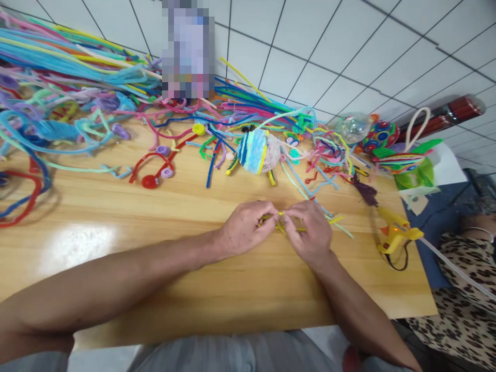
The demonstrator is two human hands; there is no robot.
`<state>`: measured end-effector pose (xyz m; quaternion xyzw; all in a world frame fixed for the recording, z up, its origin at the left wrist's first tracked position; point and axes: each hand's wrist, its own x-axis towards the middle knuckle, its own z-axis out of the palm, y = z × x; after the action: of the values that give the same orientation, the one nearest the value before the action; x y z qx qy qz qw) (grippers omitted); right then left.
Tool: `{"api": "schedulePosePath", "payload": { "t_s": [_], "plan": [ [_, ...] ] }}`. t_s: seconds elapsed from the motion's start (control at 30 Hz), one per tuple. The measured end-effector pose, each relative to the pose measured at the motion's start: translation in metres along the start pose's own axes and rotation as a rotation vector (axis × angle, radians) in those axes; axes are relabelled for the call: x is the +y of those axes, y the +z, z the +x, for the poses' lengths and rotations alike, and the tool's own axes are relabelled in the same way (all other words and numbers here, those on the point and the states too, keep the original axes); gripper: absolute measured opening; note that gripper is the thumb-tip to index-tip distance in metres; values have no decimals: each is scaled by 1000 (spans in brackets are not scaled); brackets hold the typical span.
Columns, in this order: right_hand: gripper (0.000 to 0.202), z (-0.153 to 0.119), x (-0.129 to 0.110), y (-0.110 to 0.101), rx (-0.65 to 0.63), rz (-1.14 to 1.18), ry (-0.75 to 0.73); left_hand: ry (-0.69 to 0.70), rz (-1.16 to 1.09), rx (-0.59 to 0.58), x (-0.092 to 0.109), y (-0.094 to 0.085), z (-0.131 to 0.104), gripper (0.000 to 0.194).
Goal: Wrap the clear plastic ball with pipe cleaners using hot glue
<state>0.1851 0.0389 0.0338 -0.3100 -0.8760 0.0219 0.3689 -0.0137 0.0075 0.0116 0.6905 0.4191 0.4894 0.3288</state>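
1. Location: The yellow pipe cleaner (281, 213) is between the person's hands, over the desk (174, 289), nearer the person than the striped ball (252, 151).
2. Grip state: The left grip (246, 227) and right grip (310, 227) both pinch the pipe cleaner with the fingertips, close together. More yellow shows around the fingers; whether it is one piece cannot be told.
3. Step in hand: The paired pinch suggests fine bending or twisting; which one is unclear.
4. Next move: A further turn probably calls for one grip to anchor while the other rotates slightly.
5. Clearance: The glue gun (397, 230) lies to the right, well apart.
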Motion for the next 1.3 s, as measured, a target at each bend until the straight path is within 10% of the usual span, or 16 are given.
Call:
{"api": "schedulePosePath", "payload": {
  "t_s": [0.23,0.5,0.8,1.13,1.3],
  "plan": [
    [21,3,-11,-5,15,-124,-103,39,39,-11,-4,2,-2,16],
    [19,-8,7,7,-190,680,816,-8,-7,-35,-3,1,1,17],
    [16,-7,-8,-2,-57,-99,59,37,55,-36,-9,2,-2,17],
    [16,3,-3,0,-182,468,680,137,75,-38,-9,2,-2,18],
    [17,3,-9,-1,-130,392,611,168,120,-78,-8,1,-2,20]
  ]
}}
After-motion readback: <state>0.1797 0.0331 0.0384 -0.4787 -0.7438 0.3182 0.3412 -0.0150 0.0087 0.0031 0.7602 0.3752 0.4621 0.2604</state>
